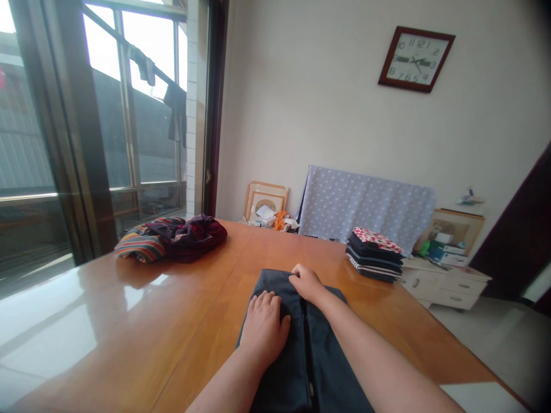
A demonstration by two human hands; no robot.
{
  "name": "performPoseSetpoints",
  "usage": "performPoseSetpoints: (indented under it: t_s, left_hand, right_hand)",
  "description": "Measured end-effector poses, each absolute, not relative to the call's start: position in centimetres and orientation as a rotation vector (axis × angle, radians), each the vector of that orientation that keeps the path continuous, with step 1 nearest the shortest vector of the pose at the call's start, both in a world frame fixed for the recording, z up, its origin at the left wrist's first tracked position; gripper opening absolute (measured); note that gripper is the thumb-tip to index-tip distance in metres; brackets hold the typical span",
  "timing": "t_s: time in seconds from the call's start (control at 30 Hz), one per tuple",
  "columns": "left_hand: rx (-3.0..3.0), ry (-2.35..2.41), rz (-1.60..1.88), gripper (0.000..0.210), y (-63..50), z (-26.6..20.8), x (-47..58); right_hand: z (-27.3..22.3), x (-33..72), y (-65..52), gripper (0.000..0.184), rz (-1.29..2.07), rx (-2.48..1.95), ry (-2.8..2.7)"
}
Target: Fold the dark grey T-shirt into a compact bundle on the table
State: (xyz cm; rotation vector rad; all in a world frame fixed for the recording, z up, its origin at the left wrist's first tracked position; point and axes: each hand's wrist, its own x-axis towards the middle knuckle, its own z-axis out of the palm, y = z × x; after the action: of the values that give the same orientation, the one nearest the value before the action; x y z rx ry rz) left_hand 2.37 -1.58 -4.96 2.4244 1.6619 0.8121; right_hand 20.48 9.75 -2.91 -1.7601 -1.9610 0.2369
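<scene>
Prob. soft dark cloth [297, 355], L hand [263, 327] flat.

Bright daylight from window [129, 86], glare on table [64, 321], warped darkened edges

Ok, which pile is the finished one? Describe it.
On the wooden table, look to the far right edge, by the white drawers. The folded stack there is neat and dark, topped with a red-and-white cloth, unlike the crumpled heap at far left.

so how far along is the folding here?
Done: a folded stack sits at the table's right edge. In hand: left hand lies flat on a dark garment, right hand pinches its inner fold. Left: an unfolded heap of clothes at far left.
</scene>
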Motion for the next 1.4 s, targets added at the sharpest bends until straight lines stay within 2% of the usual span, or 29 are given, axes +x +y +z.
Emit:
performPoseSetpoints:
  t_s: [0.2,0.43,0.67,0.9,1.03,1.17,1.33,1.4]
  left_hand:
    - [2.468,1.542,0.863,0.045,-1.9,-4.6,2.4]
    - [2.541,1.502,0.600,0.060,-2.3,-4.5,2.7]
    - [2.530,1.505,0.530,0.063,-2.4,-4.5,2.7]
    - [2.517,1.468,0.584,0.064,-2.3,-4.9,2.8]
    - [2.521,1.470,0.576,0.068,-2.4,-4.9,2.9]
    - [2.527,1.458,0.577,0.072,-2.5,-4.8,2.8]
    - [2.534,1.465,0.553,0.078,-2.5,-5.0,2.7]
    - [2.540,1.464,0.557,0.081,-2.5,-5.1,2.7]
  right_hand:
    - [-3.0,21.1,10.1,0.013,0.193,-1.741,-1.873]
    - [-4.4,21.8,9.2,0.006,0.125,-1.862,-1.933]
    - [-1.8,19.7,8.2,0.024,-0.014,-1.819,-1.991]
    - [-3.5,15.3,9.0,0.052,0.508,-1.374,-2.371]
    - [-5.1,15.0,9.7,0.054,0.600,-1.386,-2.401]
    - [-4.5,15.5,9.9,0.054,0.618,-1.359,-2.351]
    - [-2.9,17.4,9.4,0.068,0.499,-1.443,-2.182]
    - [-3.1,18.4,8.9,0.067,0.456,-1.503,-2.168]
